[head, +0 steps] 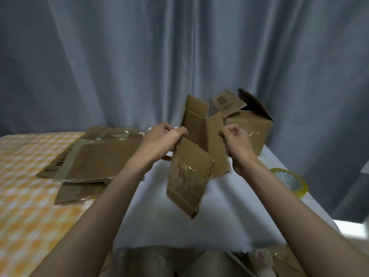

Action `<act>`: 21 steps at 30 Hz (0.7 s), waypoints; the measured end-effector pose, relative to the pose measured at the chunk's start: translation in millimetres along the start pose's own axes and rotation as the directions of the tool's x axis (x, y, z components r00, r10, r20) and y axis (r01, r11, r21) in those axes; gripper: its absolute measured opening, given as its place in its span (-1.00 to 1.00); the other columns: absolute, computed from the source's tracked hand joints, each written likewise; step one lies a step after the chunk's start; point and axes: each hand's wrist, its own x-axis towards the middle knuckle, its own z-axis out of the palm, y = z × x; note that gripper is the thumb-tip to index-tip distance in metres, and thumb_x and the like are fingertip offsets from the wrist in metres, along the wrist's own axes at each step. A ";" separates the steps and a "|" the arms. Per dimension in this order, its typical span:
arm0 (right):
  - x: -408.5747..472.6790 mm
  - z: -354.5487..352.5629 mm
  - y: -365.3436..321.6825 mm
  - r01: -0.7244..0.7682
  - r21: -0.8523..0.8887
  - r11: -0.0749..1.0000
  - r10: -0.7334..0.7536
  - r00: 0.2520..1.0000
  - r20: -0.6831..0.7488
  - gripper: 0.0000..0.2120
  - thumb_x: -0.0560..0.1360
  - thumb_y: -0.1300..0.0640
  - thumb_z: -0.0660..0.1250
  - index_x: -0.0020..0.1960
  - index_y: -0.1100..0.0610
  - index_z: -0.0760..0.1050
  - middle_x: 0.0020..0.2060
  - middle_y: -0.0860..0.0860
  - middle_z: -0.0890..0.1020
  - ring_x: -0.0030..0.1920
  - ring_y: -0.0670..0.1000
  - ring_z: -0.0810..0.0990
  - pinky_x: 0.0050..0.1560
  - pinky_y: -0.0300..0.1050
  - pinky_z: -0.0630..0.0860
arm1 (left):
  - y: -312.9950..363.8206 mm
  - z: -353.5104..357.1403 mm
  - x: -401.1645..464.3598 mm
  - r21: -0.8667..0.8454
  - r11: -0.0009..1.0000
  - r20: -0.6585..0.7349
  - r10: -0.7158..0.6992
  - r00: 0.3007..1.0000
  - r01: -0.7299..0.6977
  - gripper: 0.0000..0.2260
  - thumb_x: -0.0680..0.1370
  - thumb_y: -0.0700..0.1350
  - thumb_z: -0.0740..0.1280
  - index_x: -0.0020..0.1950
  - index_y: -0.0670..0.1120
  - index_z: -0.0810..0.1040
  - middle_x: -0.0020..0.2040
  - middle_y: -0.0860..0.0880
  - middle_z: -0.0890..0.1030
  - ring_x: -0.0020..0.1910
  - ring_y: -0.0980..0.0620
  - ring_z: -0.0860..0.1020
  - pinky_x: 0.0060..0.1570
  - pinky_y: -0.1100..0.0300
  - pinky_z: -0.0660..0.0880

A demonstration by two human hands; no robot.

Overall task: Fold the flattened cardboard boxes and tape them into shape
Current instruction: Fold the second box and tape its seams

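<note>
Nearest, bottom edge: blurred cardboard scraps (287,262) w/ shiny tape. Above them, a white cloth (179,226) covers the desk. Mid-frame, held in the air over the cloth: a small cardboard box (196,148), partly opened, flaps splayed, old clear tape on its lower flap. Left hand (159,142) — grip clamped on the box's left edge, thumb on top. Right hand (238,144) — fingers curled, pinching the right flap. To the right, on the cloth near the desk's edge, a roll of clear tape (289,181). Left, on an orange-checked cover (26,186): stack of flattened cardboard boxes (93,158). Behind the held box, an assembled cardboard box (249,124), top flaps up. Farthest: grey curtain (139,56).
</note>
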 end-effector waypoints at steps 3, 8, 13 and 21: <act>-5.5 -8.1 13.6 -0.026 -0.017 1.000 0.026 1.000 0.013 -0.93 0.59 0.14 0.29 -0.03 0.14 0.51 -0.36 -0.04 0.49 -0.57 -0.24 0.40 -0.59 -0.36 0.30 | -9.5 10.2 1.0 -0.001 0.997 0.080 -0.075 0.994 0.076 -0.61 0.33 0.23 0.42 -0.03 -0.03 0.62 -0.15 0.02 0.69 -0.18 0.04 0.68 -0.28 0.07 0.65; -7.6 -3.6 3.8 -0.085 0.016 0.996 0.082 0.984 0.161 -0.83 0.51 0.11 0.41 0.05 0.18 0.56 -0.36 -0.08 0.62 -0.49 -0.21 0.55 -0.51 -0.29 0.45 | -9.6 7.0 5.4 0.012 0.997 0.034 -0.082 0.996 0.082 -0.62 0.42 0.28 0.38 -0.02 -0.01 0.63 -0.22 -0.01 0.70 -0.37 0.10 0.67 -0.34 0.10 0.64; -6.9 4.4 -3.6 -0.172 -0.026 0.985 0.173 0.948 0.266 -0.86 0.49 0.23 0.41 0.04 0.22 0.58 -0.43 -0.04 0.60 -0.48 -0.15 0.56 -0.50 -0.27 0.46 | -12.4 -7.2 3.3 -0.068 0.993 -0.006 -0.098 0.995 0.098 -0.76 0.53 -0.03 0.31 -0.06 -0.18 0.65 -0.40 -0.02 0.66 -0.47 0.11 0.61 -0.48 0.23 0.52; 5.4 0.7 3.3 -0.269 0.019 0.963 0.258 0.941 0.218 -0.94 0.60 0.21 0.31 0.00 0.18 0.55 -0.36 0.03 0.56 -0.36 -0.02 0.49 -0.25 -0.11 0.41 | -26.3 -18.1 -0.6 -0.222 0.963 0.002 -0.157 0.988 0.154 -0.88 0.51 -0.20 0.28 -0.18 -0.15 0.58 -0.40 -0.06 0.55 -0.55 0.10 0.50 -0.57 0.34 0.40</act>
